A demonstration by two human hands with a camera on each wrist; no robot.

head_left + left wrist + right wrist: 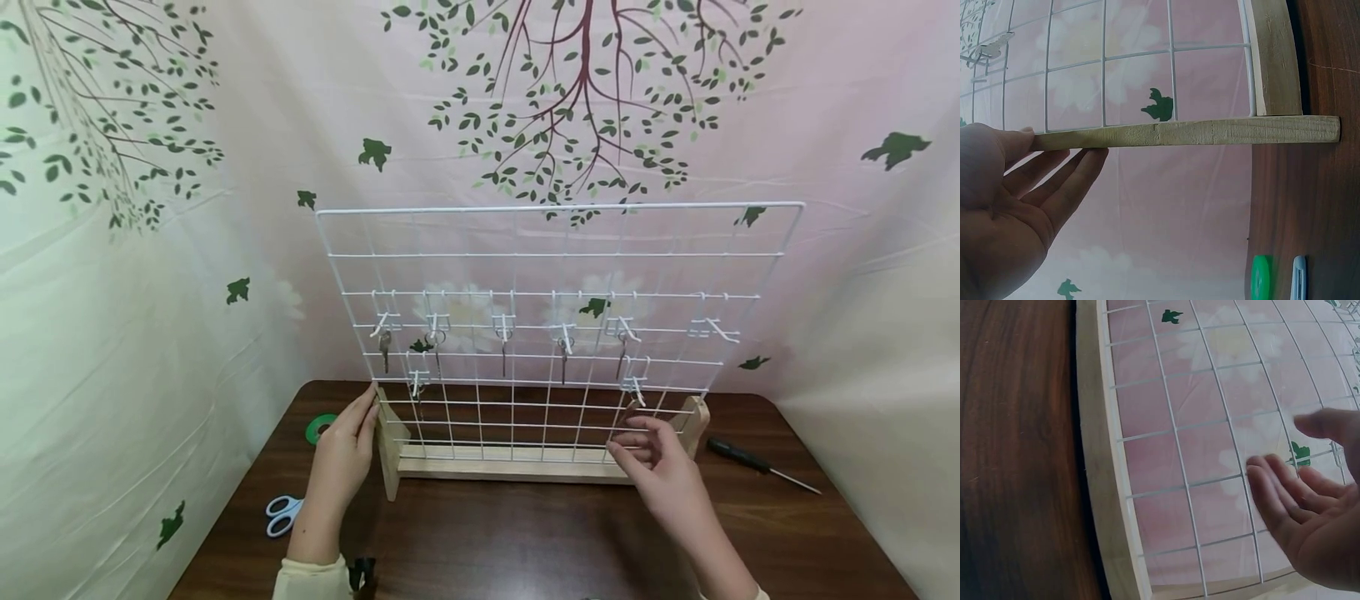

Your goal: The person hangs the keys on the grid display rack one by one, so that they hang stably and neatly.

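Note:
A white wire grid panel [513, 429] stands upright in a wooden stand [517, 471]. Several white hooks [630, 329] are fixed on the grid, and keys [386, 350] hang from most of them. My left hand [347, 437] pinches the wooden side piece [1185, 132] of the stand, thumb on one face and fingertips on the other. Just below the lower right hook [635, 390], my right hand [660, 467] is held in front of the grid. Its fingers are loosely bent, and the right wrist view shows a gap between thumb and fingers with nothing in it.
On the dark wooden table [480, 542], a screwdriver [750, 461] lies right of the stand. A green tape roll [321, 427] and blue-handled scissors [283, 515] lie to the left. A small black object [363, 573] is by the left sleeve. Printed cloth [262, 167] hangs behind.

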